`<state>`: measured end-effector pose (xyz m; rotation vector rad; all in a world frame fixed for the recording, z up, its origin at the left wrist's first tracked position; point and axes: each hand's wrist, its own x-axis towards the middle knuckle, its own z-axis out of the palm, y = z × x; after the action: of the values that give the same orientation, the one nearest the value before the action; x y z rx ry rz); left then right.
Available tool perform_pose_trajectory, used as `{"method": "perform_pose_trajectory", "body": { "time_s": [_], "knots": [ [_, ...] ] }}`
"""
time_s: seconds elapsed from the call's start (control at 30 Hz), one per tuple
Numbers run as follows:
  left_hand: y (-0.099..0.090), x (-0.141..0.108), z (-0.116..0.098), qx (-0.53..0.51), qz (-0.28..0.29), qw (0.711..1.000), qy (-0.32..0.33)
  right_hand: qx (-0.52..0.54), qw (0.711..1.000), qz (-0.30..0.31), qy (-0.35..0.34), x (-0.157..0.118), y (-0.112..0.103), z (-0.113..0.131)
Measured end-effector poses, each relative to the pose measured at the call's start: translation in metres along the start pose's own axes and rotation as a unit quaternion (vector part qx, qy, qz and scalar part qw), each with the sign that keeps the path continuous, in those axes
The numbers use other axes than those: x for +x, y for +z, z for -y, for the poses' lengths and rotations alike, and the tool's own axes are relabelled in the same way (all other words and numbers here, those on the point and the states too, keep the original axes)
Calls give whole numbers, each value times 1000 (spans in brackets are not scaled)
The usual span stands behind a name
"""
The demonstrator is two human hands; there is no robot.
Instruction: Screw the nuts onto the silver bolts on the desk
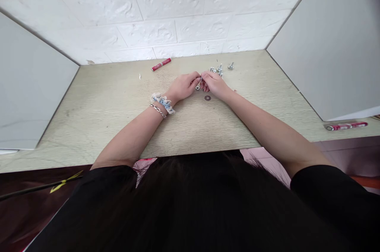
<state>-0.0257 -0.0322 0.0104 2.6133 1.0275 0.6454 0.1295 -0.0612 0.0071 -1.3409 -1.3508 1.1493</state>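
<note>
Left hand point(186, 86) and right hand point(216, 85) meet fingertip to fingertip just beyond the washer point(207, 98), both pinching a small part point(201, 78), mostly hidden, unidentifiable; washer flat, dark, ring-shaped; silvery bolts point(220, 68) beyond it, rightward; pale wood-grain tabletop point(184, 133) beneath the washer; white brick-patterned wall point(190, 2) well behind it.

Hands: two, one left hand point(184, 87) and one right hand point(216, 85). Bolts: one bolt point(231, 66) apart beyond the right hand, and a cluster of at least three bolts point(220, 68) nearer it, overlapping too much for an exact count. Flat washers: one flat washer point(206, 98), on the near side of the right hand. Nuts: one nut point(197, 88), by the left fingertips. Red tubes: two, one red tube point(161, 64) beyond the left hand, another red tube point(346, 126) well right of the right hand.
</note>
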Motion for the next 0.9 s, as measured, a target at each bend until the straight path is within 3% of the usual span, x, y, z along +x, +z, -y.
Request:
{"method": "perform_pose_trajectory", "body": {
  "time_s": [0.9],
  "knots": [
    [2,3,2,-5,15,1000,-15,-37,999,-6,-19,0,-1,-2]
  ]
}}
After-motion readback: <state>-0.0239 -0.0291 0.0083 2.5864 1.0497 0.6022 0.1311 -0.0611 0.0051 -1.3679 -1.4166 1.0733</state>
